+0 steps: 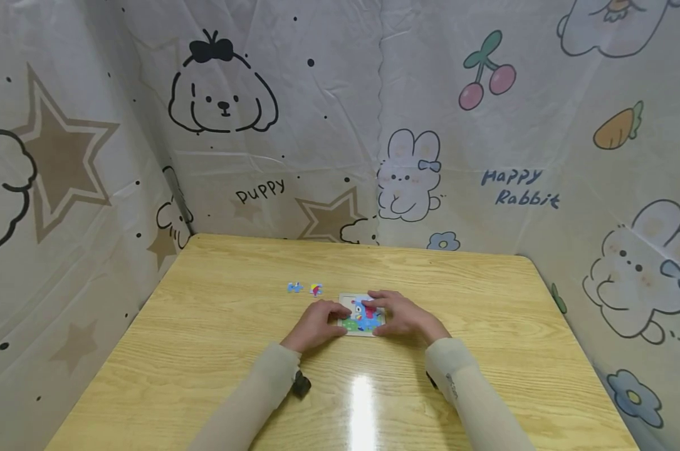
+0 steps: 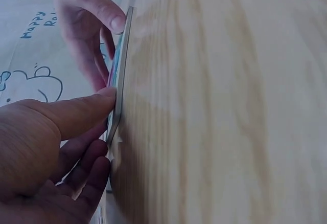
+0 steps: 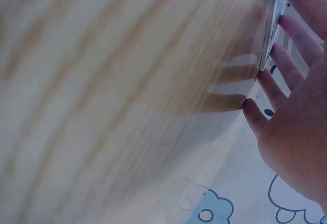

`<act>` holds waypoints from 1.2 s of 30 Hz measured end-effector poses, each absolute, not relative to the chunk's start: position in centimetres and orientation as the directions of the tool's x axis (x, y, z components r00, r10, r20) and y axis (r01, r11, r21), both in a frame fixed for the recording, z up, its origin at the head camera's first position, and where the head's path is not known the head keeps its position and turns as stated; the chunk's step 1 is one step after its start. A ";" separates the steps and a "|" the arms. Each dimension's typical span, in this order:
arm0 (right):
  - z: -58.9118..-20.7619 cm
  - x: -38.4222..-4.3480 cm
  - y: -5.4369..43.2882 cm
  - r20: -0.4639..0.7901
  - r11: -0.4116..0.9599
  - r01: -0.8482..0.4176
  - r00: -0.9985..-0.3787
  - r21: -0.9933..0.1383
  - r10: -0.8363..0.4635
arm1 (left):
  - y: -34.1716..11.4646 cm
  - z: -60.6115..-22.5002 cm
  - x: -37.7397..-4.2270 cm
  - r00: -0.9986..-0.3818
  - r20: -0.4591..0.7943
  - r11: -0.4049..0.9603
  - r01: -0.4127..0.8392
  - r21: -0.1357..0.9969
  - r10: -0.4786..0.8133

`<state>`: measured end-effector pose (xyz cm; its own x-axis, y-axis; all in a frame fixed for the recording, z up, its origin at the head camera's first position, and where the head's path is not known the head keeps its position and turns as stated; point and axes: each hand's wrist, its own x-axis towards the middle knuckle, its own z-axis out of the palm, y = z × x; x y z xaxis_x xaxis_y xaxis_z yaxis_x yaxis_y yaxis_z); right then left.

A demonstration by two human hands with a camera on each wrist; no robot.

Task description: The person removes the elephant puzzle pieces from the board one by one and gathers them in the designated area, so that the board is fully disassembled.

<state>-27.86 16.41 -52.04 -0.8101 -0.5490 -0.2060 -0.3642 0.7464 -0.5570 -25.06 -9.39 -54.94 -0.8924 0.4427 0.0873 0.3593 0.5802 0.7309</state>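
Note:
A small jigsaw puzzle (image 1: 351,326) in a pale tray lies flat on the table, with blue, green and red pieces in it. My left hand (image 1: 319,324) holds the tray's left side, thumb near the front corner and fingers curled at the edge. On the other side, my right hand (image 1: 403,316) has its thumb by the front right corner and its fingers reaching over the pieces. In the right wrist view the right hand (image 3: 296,116) has fairly straight, spread fingers touching the tray's side (image 3: 266,35). The fingers partly hide the picture.
Two loose jigsaw pieces, a blue one (image 1: 294,287) and a multicoloured one (image 1: 316,289), lie behind the left hand. The wooden table (image 1: 215,300) ends at a printed cloth (image 1: 328,125) along its back and sides.

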 end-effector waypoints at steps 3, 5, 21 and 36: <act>-52.0 -27.9 16.4 -0.206 0.746 -0.366 -0.809 -0.556 -0.550 | -9.3 -54.8 -25.1 -0.895 0.082 0.575 0.351 0.739 0.439; -52.1 -28.0 16.4 -0.206 0.748 -0.368 -0.809 -0.552 -0.550 | -9.2 -54.8 -25.1 -0.896 0.076 0.575 0.344 0.742 0.438; -52.1 -27.9 16.4 -0.214 0.759 -0.361 -0.814 -0.542 -0.540 | -8.9 -54.5 -24.8 -0.908 0.075 0.574 0.322 0.753 0.412; -52.0 -27.8 16.4 -0.218 0.754 -0.352 -0.813 -0.555 -0.540 | -9.2 -54.7 -24.8 -0.886 0.117 0.546 0.374 0.750 0.448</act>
